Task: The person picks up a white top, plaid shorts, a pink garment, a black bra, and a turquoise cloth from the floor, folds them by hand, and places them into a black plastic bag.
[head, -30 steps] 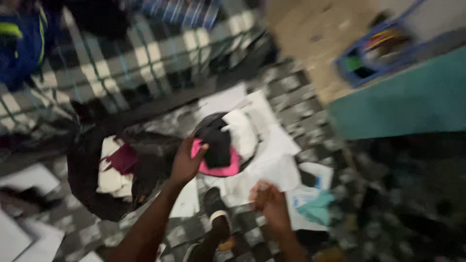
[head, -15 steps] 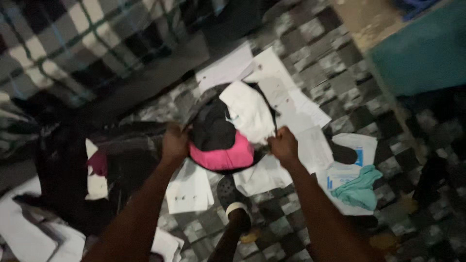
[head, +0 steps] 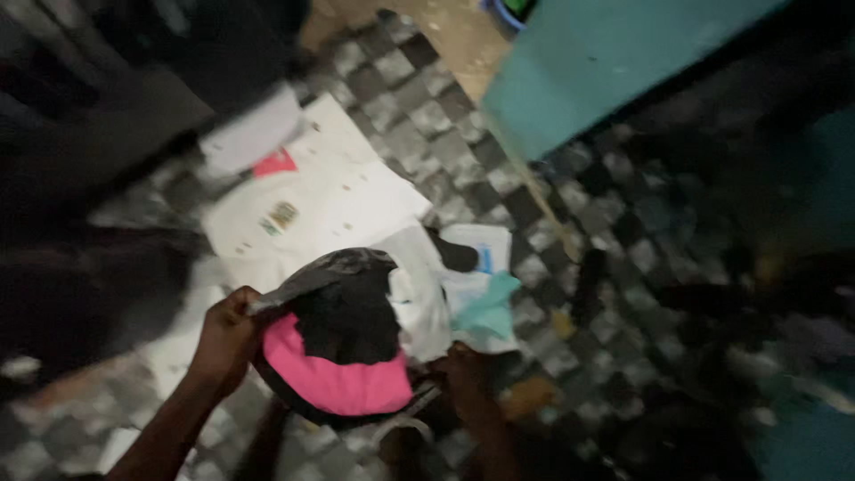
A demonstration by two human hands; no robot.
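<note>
The left forearm rises from the bottom edge and leans up and to the right, ending in the left hand (head: 224, 340), whose fingers are curled tight around the left rim of a black plastic bag (head: 331, 267). The grip is closed, pinching the crinkled edge so the bag's mouth is drawn open toward the camera. Just right of that grip, inside the mouth, lie a dark cloth (head: 349, 319) and below it a pink cloth (head: 343, 385), with a white cloth (head: 419, 307) at the far side. The right hand (head: 465, 379) comes up from the bottom edge at the bag's right rim, touching it; motion blur hides its fingers, so how firmly it is closed cannot be told. Beyond both grips, white paper sheets (head: 312, 200) lie on the checkered floor (head: 534, 205), and a teal cloth (head: 485, 307) sits just above the right hand
</note>
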